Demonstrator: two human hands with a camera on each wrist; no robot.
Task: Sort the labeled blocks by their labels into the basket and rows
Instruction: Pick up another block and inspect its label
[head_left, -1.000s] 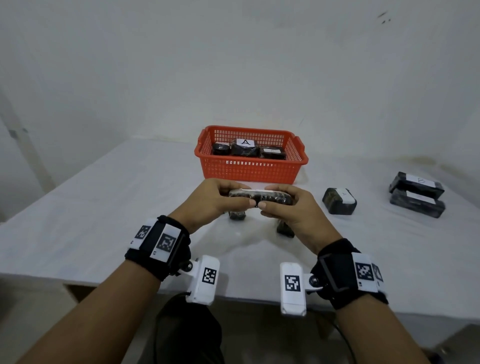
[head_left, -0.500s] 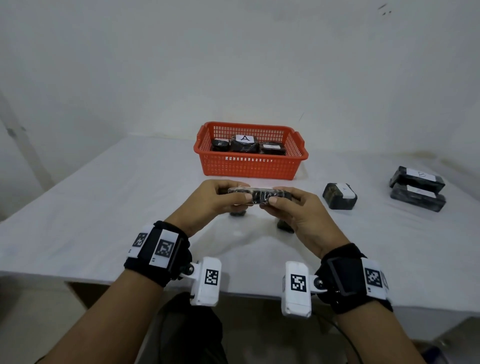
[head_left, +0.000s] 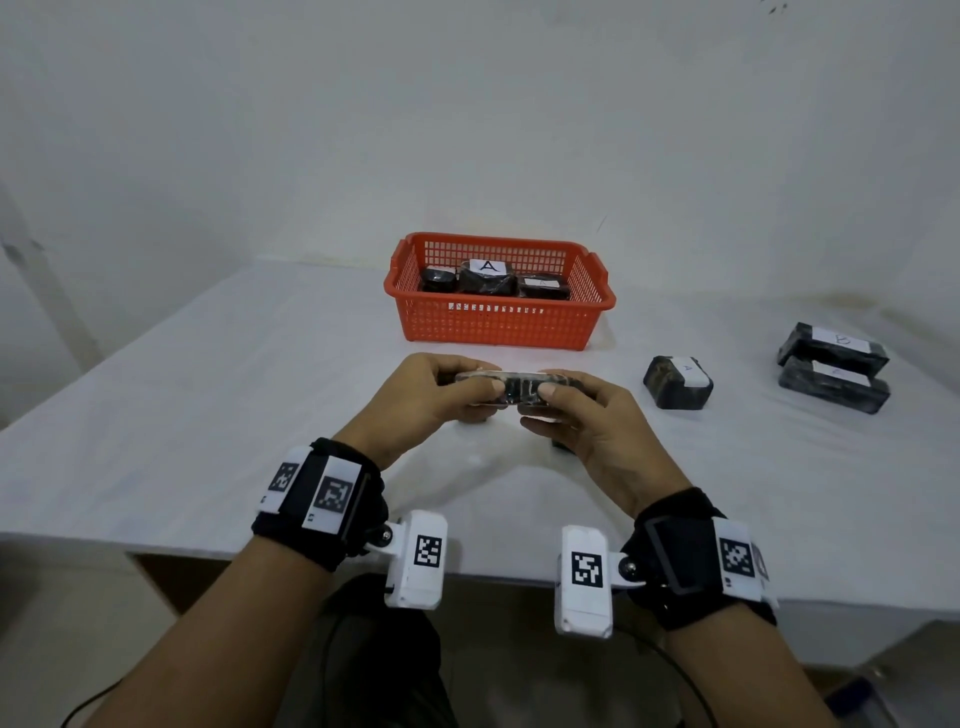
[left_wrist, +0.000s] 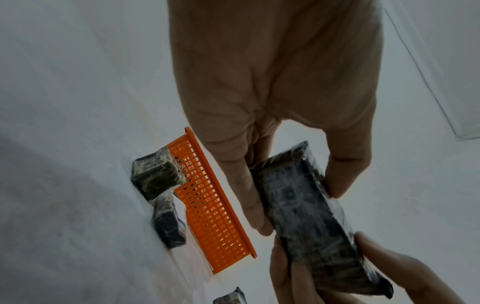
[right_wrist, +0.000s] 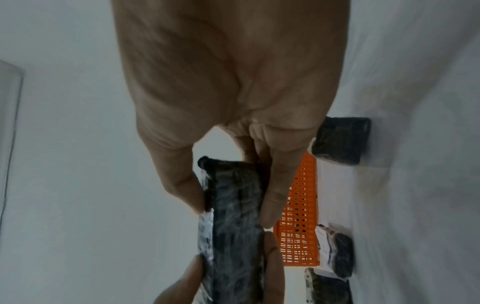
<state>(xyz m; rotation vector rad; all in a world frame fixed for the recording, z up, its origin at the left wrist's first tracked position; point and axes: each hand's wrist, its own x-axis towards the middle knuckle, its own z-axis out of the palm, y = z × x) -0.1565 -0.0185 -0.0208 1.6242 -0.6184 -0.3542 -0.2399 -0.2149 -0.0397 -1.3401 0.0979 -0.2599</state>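
A long dark wrapped block (head_left: 514, 391) is held above the white table (head_left: 208, 415), in front of the orange basket (head_left: 498, 322). My left hand (head_left: 483, 397) pinches its left end and my right hand (head_left: 545, 402) pinches its right end. In the left wrist view the block (left_wrist: 311, 216) sits between my left fingers (left_wrist: 254, 197) and thumb. The right wrist view shows the same block (right_wrist: 233, 205) edge-on; its label is hidden. The basket holds three dark blocks, the middle one (head_left: 487, 275) labeled A.
A short labeled block (head_left: 678, 382) lies right of my hands. Two long labeled blocks (head_left: 831, 353) lie side by side at the far right. A dark block (head_left: 561, 446) is partly hidden beneath my right hand. The table's front edge runs near my wrists.
Both hands keep hold of the long block and have turned it slightly between the fingers. Nothing on the table has moved.
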